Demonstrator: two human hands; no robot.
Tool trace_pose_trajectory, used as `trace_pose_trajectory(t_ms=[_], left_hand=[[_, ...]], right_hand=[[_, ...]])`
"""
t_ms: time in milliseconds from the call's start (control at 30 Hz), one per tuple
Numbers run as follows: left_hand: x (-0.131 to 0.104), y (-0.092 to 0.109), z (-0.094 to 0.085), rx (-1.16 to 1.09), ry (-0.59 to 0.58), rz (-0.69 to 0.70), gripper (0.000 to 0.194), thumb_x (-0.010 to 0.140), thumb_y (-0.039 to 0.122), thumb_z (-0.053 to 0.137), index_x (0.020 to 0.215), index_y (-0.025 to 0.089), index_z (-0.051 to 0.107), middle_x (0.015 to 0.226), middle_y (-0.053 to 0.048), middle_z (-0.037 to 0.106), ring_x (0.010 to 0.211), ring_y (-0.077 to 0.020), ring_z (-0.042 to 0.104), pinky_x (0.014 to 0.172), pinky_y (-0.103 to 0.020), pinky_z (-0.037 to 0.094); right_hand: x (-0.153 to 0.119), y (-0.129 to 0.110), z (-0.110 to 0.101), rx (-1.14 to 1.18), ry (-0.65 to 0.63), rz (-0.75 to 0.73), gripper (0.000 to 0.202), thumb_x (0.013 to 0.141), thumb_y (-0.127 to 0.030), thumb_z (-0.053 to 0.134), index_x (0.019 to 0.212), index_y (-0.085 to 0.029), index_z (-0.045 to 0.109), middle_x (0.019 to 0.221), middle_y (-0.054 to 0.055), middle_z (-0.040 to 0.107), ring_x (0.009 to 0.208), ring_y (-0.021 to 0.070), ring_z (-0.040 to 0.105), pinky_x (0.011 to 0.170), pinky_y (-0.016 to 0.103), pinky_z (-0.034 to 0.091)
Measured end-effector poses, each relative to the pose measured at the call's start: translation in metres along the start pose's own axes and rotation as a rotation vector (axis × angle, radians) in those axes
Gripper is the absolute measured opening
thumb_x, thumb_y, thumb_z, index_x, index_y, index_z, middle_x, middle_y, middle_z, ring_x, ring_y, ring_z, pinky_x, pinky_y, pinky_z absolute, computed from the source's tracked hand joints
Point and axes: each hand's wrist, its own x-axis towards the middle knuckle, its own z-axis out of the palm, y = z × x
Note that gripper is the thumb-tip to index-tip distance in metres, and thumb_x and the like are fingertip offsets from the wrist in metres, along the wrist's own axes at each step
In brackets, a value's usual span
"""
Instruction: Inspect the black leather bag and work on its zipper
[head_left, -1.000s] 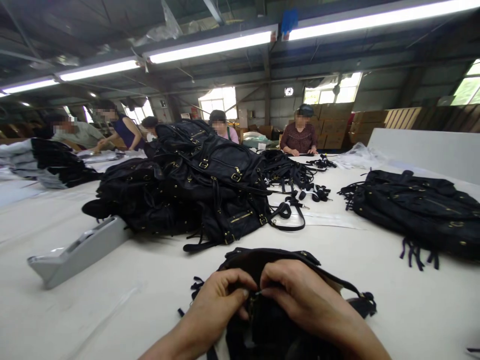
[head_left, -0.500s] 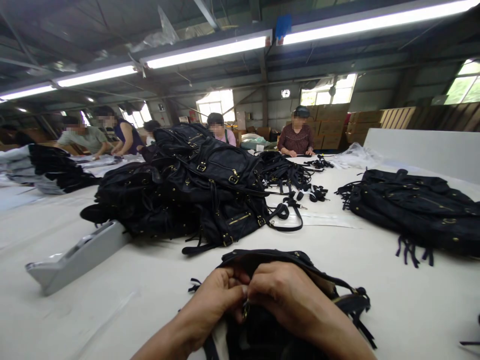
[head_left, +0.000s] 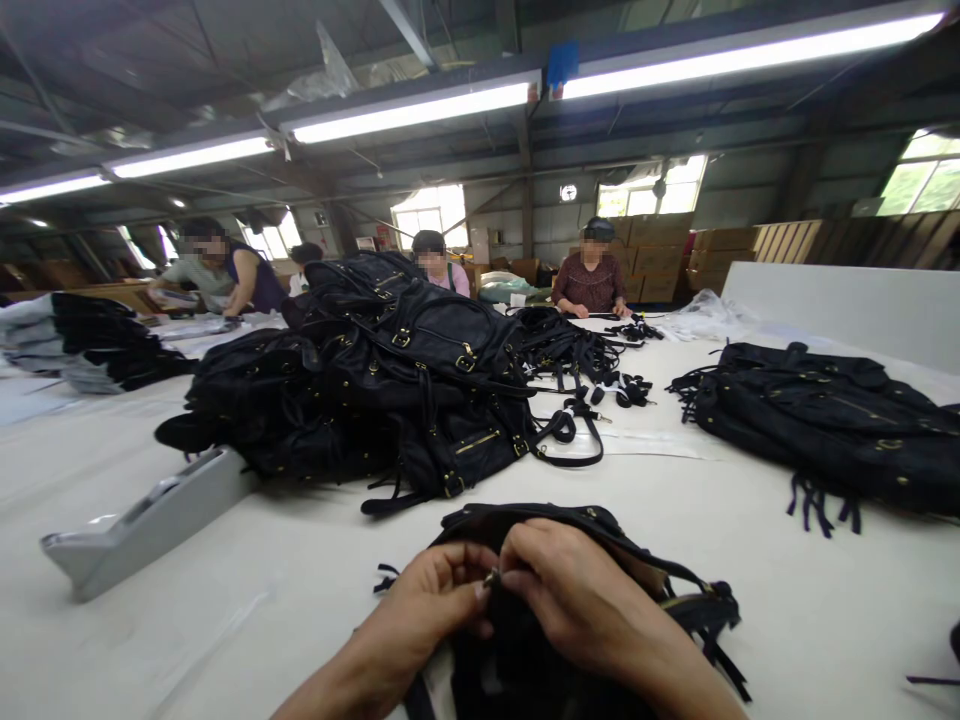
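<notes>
Down at the bottom centre of the head view, we keep our left hand (head_left: 431,600) and right hand (head_left: 574,590) pressed together on a black bag (head_left: 570,530), fingertips pinching a small metal piece (head_left: 491,577) between them, likely a zipper pull. The bag lies flat on the white table (head_left: 262,590), close enough that both hands meet on it. Left of centre sits a pile of bags (head_left: 382,390), another stack (head_left: 825,410) at right. A grey tray (head_left: 142,520) lies lower left. Other people work at the far edge.
</notes>
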Motion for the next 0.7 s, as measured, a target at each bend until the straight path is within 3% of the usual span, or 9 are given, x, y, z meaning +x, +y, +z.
trace_pose_trajectory(t_ms=[100,167,333,533,700], left_hand=[[-0.002,0.000,0.004,0.038,0.049,0.072,0.040,0.065,0.046,0.081,0.079,0.013,0.063,0.065,0.001,0.057,0.057,-0.0084,0.050,0.055,-0.019,0.040],[-0.005,0.000,0.006,0.043,0.080,0.083,0.040,0.066,0.047,0.081,0.075,0.012,0.065,0.066,0.000,0.058,0.060,-0.0092,0.051,0.058,-0.019,0.041],[-0.011,-0.001,0.002,-0.039,0.133,0.080,0.037,0.067,0.045,0.082,0.076,0.014,0.066,0.076,-0.003,0.061,0.066,-0.0111,0.054,0.061,-0.020,0.046],[-0.010,-0.003,0.006,-0.056,0.140,0.002,0.035,0.070,0.044,0.080,0.083,0.014,0.065,0.073,-0.001,0.061,0.055,-0.0073,0.050,0.053,-0.017,0.043],[-0.008,-0.001,0.009,-0.013,0.145,0.036,0.037,0.070,0.047,0.080,0.081,0.014,0.065,0.066,0.000,0.059,0.053,-0.0068,0.050,0.052,-0.016,0.042]], right_hand=[[0.000,-0.003,-0.004,0.100,-0.007,0.056,0.009,0.085,-0.010,0.059,0.083,-0.018,0.059,0.080,-0.004,0.060,0.075,0.0094,0.053,0.067,0.019,0.035],[0.001,-0.002,-0.006,0.161,-0.014,0.098,0.008,0.086,-0.011,0.059,0.082,-0.019,0.061,0.076,-0.005,0.061,0.072,0.0080,0.054,0.065,0.017,0.035],[0.003,0.002,-0.006,0.217,-0.021,0.128,0.010,0.083,-0.010,0.062,0.081,-0.018,0.066,0.075,-0.006,0.064,0.071,0.0069,0.056,0.064,0.014,0.037],[0.004,0.002,-0.003,0.239,-0.066,0.103,0.014,0.079,-0.006,0.064,0.081,-0.018,0.071,0.073,-0.005,0.066,0.068,0.0063,0.058,0.061,0.012,0.036],[0.003,0.005,-0.003,0.178,-0.062,0.100,0.018,0.078,-0.003,0.061,0.081,-0.017,0.071,0.071,-0.005,0.065,0.063,0.0057,0.055,0.058,0.012,0.035]])
